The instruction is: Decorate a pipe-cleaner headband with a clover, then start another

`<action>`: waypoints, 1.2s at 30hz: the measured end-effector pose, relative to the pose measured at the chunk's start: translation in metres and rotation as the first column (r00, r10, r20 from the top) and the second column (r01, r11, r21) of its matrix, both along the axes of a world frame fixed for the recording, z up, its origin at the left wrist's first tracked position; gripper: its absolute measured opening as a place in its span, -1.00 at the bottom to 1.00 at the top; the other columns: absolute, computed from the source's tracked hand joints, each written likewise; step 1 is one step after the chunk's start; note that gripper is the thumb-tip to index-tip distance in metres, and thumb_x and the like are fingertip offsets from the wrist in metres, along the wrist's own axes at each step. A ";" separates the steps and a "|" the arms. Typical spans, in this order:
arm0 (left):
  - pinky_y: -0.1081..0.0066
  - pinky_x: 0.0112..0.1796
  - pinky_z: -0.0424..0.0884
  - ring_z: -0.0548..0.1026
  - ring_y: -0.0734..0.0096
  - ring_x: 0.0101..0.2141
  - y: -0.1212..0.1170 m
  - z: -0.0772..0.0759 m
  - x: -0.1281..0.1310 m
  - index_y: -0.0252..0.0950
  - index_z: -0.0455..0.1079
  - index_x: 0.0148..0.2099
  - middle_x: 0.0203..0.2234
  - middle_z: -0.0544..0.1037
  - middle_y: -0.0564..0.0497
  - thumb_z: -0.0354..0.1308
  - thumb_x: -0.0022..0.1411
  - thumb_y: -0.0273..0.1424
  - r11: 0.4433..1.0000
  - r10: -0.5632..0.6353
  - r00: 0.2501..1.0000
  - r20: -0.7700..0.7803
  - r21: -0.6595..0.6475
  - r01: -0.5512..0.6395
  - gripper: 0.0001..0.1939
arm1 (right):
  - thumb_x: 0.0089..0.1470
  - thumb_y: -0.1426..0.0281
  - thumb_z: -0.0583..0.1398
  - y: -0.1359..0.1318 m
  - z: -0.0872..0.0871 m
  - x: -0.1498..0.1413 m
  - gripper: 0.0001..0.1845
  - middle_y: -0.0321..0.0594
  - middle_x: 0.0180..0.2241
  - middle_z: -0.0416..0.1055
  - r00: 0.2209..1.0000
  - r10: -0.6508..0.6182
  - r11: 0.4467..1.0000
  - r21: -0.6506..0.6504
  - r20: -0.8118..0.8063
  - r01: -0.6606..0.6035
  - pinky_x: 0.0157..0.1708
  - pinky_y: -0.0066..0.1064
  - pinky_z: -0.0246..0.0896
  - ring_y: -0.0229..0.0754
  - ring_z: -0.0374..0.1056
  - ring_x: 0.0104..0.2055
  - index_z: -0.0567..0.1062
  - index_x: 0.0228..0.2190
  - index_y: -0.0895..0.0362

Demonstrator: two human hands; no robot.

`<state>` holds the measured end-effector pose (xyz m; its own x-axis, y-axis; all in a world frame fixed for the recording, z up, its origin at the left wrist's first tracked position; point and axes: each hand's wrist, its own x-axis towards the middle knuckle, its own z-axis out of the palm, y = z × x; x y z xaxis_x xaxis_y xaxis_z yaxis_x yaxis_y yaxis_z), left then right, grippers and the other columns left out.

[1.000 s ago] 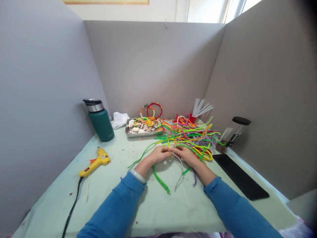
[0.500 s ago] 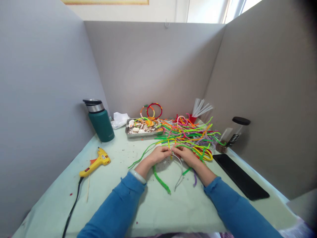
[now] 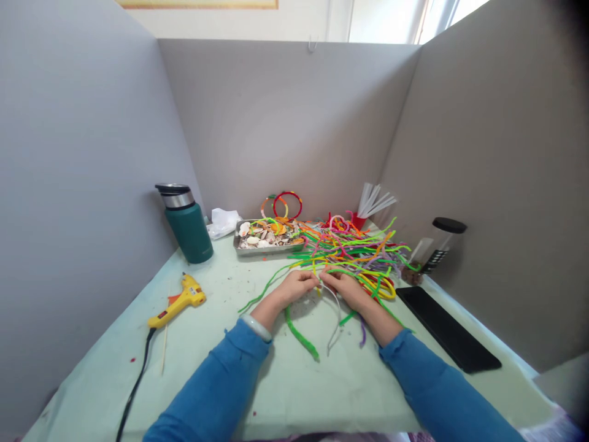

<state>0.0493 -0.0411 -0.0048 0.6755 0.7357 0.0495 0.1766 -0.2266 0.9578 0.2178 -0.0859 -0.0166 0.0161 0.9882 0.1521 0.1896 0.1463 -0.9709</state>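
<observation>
My left hand (image 3: 298, 288) is closed in a pinch, thumb against fingers, over the middle of the table. Facing it, my right hand (image 3: 346, 288) pinches too, the fingertips of both almost meeting. From between them a thin white hoop (image 3: 339, 310), like a narrow headband, curves down towards me. A yellow pipe cleaner (image 3: 314, 265) rises at the fingertips; which fingers grip it is hidden. Below my left wrist a thick green pipe cleaner (image 3: 302, 341) lies on the table. A purple pipe cleaner (image 3: 363, 334) pokes out beside my right wrist.
A heap of coloured pipe cleaners (image 3: 343, 245) spreads behind my hands, beside a metal tray (image 3: 267, 250) of shells. At left are a yellow glue gun (image 3: 177, 304) with its cord and a green bottle (image 3: 188, 230). A black slab (image 3: 446, 328) and a clear jar (image 3: 437, 245) stand right.
Both hands keep almost the same pose. The white hoop's lower end has shifted slightly to the right.
</observation>
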 end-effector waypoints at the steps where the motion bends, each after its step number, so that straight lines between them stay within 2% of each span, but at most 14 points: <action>1: 0.51 -0.56 0.01 0.09 0.61 -0.62 0.000 0.000 0.000 -0.35 0.30 -0.47 -0.67 0.19 0.15 0.06 0.04 -0.16 1.000 0.002 1.000 0.007 -0.008 -0.002 -0.69 | -0.06 0.12 0.19 0.000 0.000 0.000 -0.71 -0.40 -0.67 0.17 1.000 0.004 1.000 0.004 -0.005 -0.004 -0.55 -0.44 -0.04 -0.30 0.05 -0.59 0.40 -0.52 0.10; 16: 0.53 -0.59 -0.01 0.05 0.66 -0.67 -0.003 0.004 0.001 -0.35 0.29 -0.47 -0.70 0.15 0.19 0.14 -0.02 -0.12 0.997 0.019 0.993 0.117 -0.078 -0.009 -0.65 | -0.04 0.14 0.17 -0.003 0.008 -0.001 -0.68 -0.39 -0.62 0.19 1.000 0.016 0.997 0.081 0.005 -0.016 -0.57 -0.46 -0.10 -0.33 0.04 -0.58 0.37 -0.55 0.14; 23: 0.53 -0.60 -0.04 0.03 0.67 -0.68 -0.005 0.010 0.001 -0.35 0.29 -0.45 -0.70 0.12 0.21 0.16 -0.01 -0.17 0.994 0.070 0.986 0.151 -0.096 -0.056 -0.70 | 0.01 0.14 0.14 -0.009 0.018 -0.004 -0.63 -0.42 -0.71 0.11 0.997 0.046 0.996 0.077 0.060 -0.050 -0.58 -0.44 -0.13 -0.35 -0.01 -0.63 0.31 -0.64 0.14; 28: 0.54 -0.57 0.04 0.13 0.63 -0.64 -0.006 0.011 0.001 -0.33 0.36 -0.29 -0.65 0.24 0.17 0.18 -0.01 -0.24 0.991 0.115 0.974 0.197 -0.089 -0.099 -0.72 | 0.03 0.14 0.13 -0.012 0.022 -0.004 -0.58 -0.40 -0.69 0.15 0.993 0.057 0.995 0.077 0.101 -0.065 -0.54 -0.43 -0.10 -0.34 0.04 -0.61 0.29 -0.68 0.15; 32: 0.53 -0.51 0.14 0.24 0.56 -0.57 -0.007 0.012 0.002 -0.34 0.40 -0.31 -0.63 0.32 0.12 0.18 0.01 -0.26 0.989 0.143 0.967 0.211 -0.075 -0.130 -0.75 | 0.04 0.13 0.13 -0.012 0.023 -0.004 -0.56 -0.39 -0.69 0.17 0.992 0.058 0.995 0.078 0.115 -0.067 -0.52 -0.43 -0.08 -0.34 0.07 -0.60 0.28 -0.69 0.15; 36: 0.53 -0.51 0.14 0.24 0.56 -0.57 -0.006 0.010 0.002 -0.33 0.40 -0.33 -0.64 0.32 0.12 0.18 0.02 -0.26 0.986 0.160 0.964 0.212 -0.079 -0.146 -0.77 | 0.03 0.12 0.12 -0.011 0.021 -0.005 -0.59 -0.40 -0.71 0.14 0.995 0.049 0.996 0.069 0.087 -0.055 -0.57 -0.43 -0.10 -0.35 0.04 -0.63 0.30 -0.65 0.15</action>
<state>0.0513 -0.0469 0.0055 0.5330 0.8356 0.1328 -0.0086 -0.1516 0.9884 0.2126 -0.0964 0.0040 -0.0513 0.9740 0.2206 0.2616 0.2263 -0.9383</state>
